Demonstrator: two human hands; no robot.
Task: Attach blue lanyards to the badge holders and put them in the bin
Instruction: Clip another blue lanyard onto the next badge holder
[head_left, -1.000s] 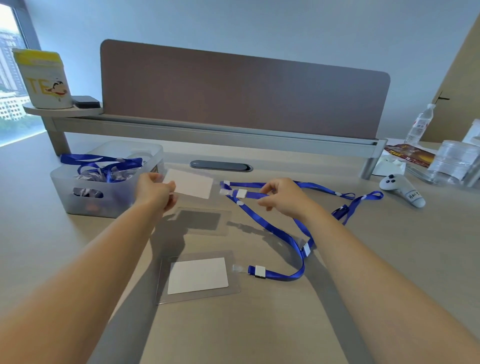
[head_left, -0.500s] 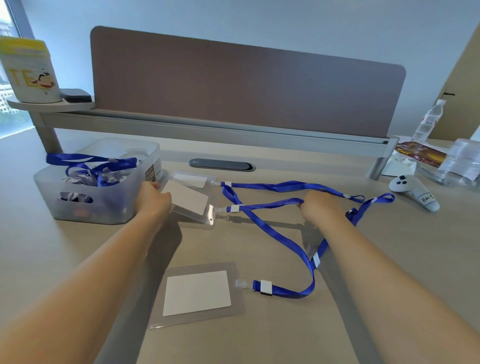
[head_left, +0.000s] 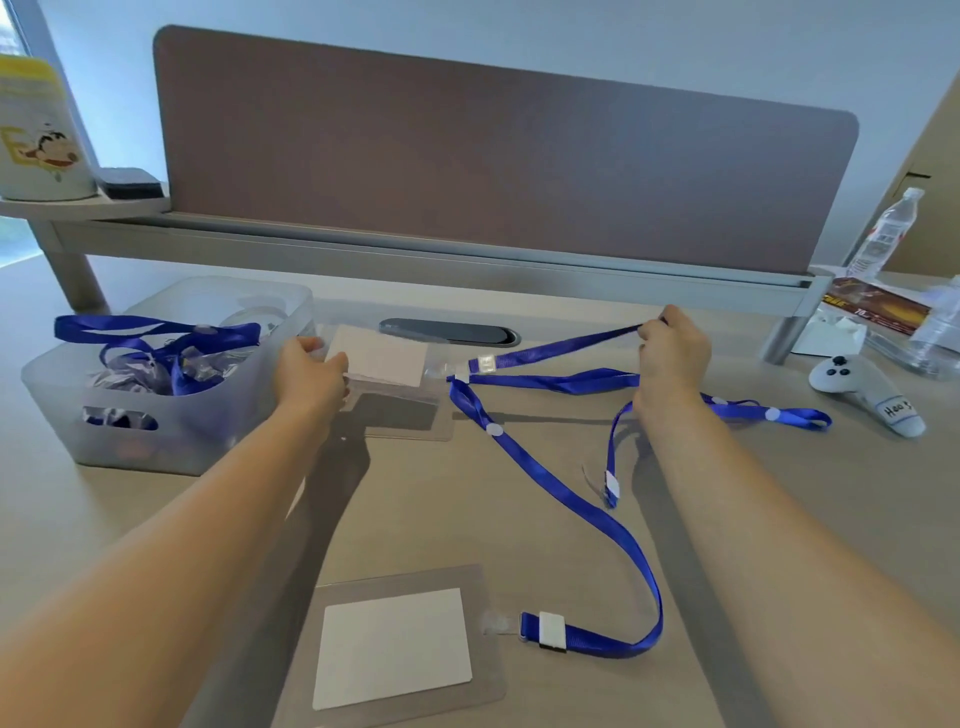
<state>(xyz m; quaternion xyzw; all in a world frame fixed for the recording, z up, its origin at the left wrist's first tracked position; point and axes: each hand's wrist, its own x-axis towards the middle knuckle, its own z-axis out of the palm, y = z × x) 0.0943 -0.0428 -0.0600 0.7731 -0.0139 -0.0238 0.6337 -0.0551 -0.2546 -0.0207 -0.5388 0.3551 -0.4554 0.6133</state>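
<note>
My left hand (head_left: 311, 376) grips a clear badge holder with a white card (head_left: 382, 361), held just above the desk beside the bin. A blue lanyard (head_left: 550, 353) is clipped to that holder, and my right hand (head_left: 672, 345) pinches its strap, pulled taut to the right. A second badge holder (head_left: 395, 647) lies flat near me with its own blue lanyard (head_left: 566, 501) attached and trailing across the desk. The translucent bin (head_left: 218, 410) at the left holds several lanyards and holders.
A grey desk divider with a rail (head_left: 467, 260) runs along the back. A white controller (head_left: 865, 389), a water bottle (head_left: 883, 234) and a clear container (head_left: 935, 338) sit at the right. A mug (head_left: 39, 135) stands on the left shelf. Another clear holder (head_left: 410, 421) lies under my left hand.
My right hand slid along the strap and rose up to the right, pulling the lanyard taut. My left hand kept the holder near the bin. The camera moved closer.
</note>
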